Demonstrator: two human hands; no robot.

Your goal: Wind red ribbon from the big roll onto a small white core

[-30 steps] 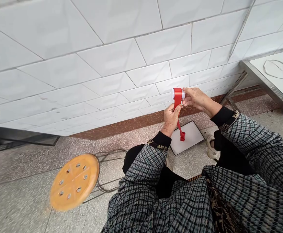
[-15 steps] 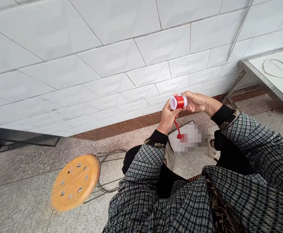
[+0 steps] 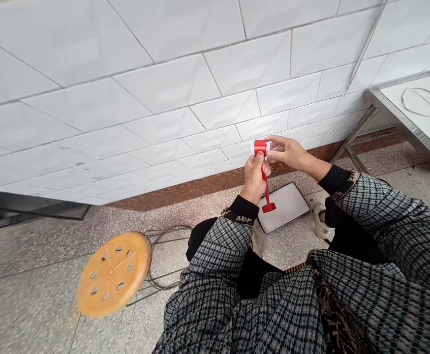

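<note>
A white spool wound with red ribbon (image 3: 260, 147) is held up in front of the tiled wall. My left hand (image 3: 255, 176) grips it from below, thumb pressed against the ribbon. My right hand (image 3: 288, 151) has its fingers closed at the spool's right end; a thin pale strand shows beside the fingertips. From the left hand a length of red ribbon (image 3: 266, 189) hangs down to a small red coil (image 3: 268, 207), which appears over a white rectangular board with a dark edge (image 3: 288, 206) on the floor.
An orange round stool (image 3: 115, 275) with metal legs lies tipped on its side at the left. To the right stands a metal-edged table (image 3: 392, 105) with a white cable (image 3: 423, 101) on it. White tiled wall (image 3: 163, 132) rises ahead.
The spool has moved a little left and turned so its hollow left end faces me less. My left thumb now lies on the ribbon. The white board shows plainly now instead of blurred.
</note>
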